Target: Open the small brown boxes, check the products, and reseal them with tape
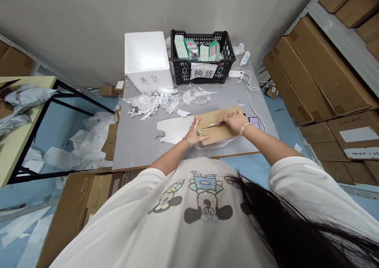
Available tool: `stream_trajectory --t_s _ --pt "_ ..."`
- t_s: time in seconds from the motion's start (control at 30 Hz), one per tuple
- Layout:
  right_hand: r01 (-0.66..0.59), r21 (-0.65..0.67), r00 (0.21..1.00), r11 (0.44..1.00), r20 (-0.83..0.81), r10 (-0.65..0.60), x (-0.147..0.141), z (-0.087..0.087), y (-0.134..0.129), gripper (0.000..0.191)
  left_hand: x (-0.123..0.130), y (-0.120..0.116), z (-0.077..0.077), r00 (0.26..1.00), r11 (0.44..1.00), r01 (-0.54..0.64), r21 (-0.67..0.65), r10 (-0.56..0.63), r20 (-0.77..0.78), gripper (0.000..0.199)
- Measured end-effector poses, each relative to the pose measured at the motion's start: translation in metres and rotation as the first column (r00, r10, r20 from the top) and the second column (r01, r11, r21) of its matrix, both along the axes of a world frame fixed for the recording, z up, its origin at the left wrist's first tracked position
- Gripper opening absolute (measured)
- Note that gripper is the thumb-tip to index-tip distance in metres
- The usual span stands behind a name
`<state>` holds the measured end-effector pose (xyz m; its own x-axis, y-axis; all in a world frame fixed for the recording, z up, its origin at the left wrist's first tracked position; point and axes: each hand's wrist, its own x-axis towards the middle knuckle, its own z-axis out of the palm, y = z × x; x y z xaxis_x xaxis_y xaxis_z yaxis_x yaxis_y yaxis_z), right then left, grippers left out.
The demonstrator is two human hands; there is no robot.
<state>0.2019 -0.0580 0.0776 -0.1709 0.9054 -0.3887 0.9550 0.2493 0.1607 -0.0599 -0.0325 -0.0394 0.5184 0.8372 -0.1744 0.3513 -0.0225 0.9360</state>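
Left hand (194,133) on near-left corner of cardboard parcel (216,129), fingers apart, pressed flat on top, not gripping. Right hand (233,122) at parcel's far-right edge, fingers closed on red-and-black cutter (220,123), its thin tip running left across the parcel. Parcel flat, rectangular, lying on gray bench (133,145), its top banded in glossy clear tape. White foam sheet (174,129) beside and partly under it. Phone (254,122) just right of parcel. Crumpled clear plastic (166,101) farther up bench. Black slotted crate (201,72) holds green-and-white boxes (189,49), labelled in Chinese; white foam box (146,60) stands touching it.
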Motion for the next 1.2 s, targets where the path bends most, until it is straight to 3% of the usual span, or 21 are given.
stream_trajectory --t_s 0.3,0.43,0.5,0.57,0.6,0.67,0.73,0.77,0.9,0.97,1.03,1.2 --pt "0.206 0.107 0.967 0.973 0.132 -0.219 0.13 0.016 -0.024 0.029 0.0 0.001 -0.003 0.995 0.998 0.066 0.025 -0.064 -0.08 0.129" --pt "0.271 0.173 0.957 0.947 0.06 -0.285 0.155 0.02 -0.04 0.029 -0.002 -0.002 0.003 0.988 0.997 0.069 0.029 -0.064 -0.144 0.129" --pt "0.395 0.246 0.918 0.885 -0.074 -0.389 0.154 0.015 -0.056 0.028 -0.004 -0.003 0.009 0.977 0.998 0.046 0.031 -0.039 -0.211 0.13" --pt "0.599 0.288 0.798 0.748 -0.297 -0.524 0.139 0.002 -0.078 0.033 -0.004 -0.001 0.017 0.957 0.996 0.034 0.087 -0.007 -0.29 0.128" --pt "0.711 0.265 0.691 0.651 -0.432 -0.579 0.126 -0.008 -0.091 0.038 -0.003 0.002 0.022 0.946 0.99 0.036 0.136 0.011 -0.325 0.123" --pt "0.864 0.072 0.402 0.498 -0.694 -0.598 0.089 -0.031 -0.116 0.05 0.001 0.012 0.031 0.925 0.969 0.042 0.243 0.054 -0.375 0.101" --pt "0.873 -0.201 0.087 0.444 -0.832 -0.547 0.042 -0.056 -0.136 0.06 0.009 0.03 0.038 0.917 0.947 0.036 0.318 0.095 -0.388 0.074" --pt "0.846 -0.301 -0.031 0.44 -0.851 -0.524 0.018 -0.067 -0.142 0.061 0.014 0.04 0.04 0.919 0.942 0.03 0.335 0.106 -0.38 0.065" --pt "0.741 -0.491 -0.299 0.459 -0.852 -0.429 -0.051 -0.089 -0.141 0.056 0.028 0.076 0.044 0.93 0.959 0.091 0.267 0.014 -0.367 0.062" --pt "0.724 -0.533 -0.399 0.437 -0.841 -0.365 -0.063 -0.09 -0.131 0.053 0.029 0.083 0.043 0.907 0.958 0.172 0.231 -0.062 -0.417 0.055" --pt "0.716 -0.538 -0.439 0.446 -0.843 -0.312 -0.061 -0.088 -0.119 0.049 0.025 0.079 0.041 0.88 0.95 0.205 0.236 -0.074 -0.468 0.042" --pt "0.686 -0.51 -0.4 0.518 -0.86 -0.316 -0.03 -0.076 -0.08 0.04 0.005 0.037 0.033 0.846 0.977 0.041 0.21 0.077 -0.527 0.032"
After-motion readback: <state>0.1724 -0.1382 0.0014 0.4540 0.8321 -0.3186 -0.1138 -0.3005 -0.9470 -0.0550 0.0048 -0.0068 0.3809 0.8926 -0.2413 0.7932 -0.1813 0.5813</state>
